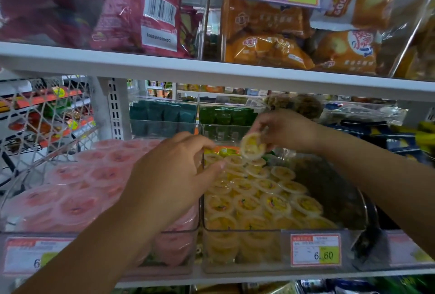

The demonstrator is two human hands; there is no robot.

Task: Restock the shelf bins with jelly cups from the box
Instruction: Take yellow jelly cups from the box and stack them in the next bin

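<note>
A clear shelf bin (237, 250) in the middle holds several yellow jelly cups (266, 197) stacked in rows. To its left, another clear bin (174, 267) is full of pink jelly cups (77, 190). My right hand (284, 129) pinches one yellow jelly cup (253, 146) tilted above the back of the yellow bin. My left hand (174, 171) hovers over the divide between the two bins, fingers loosely curled, thumb tip near the back yellow cups; I see nothing in it. The box is out of view.
A white shelf board (211, 72) runs just above the hands, carrying red and orange snack bags. Green packets (226, 114) fill bins behind the jelly. A dark scoop (367, 235) lies in the bin at right. Price tags hang on the bin fronts.
</note>
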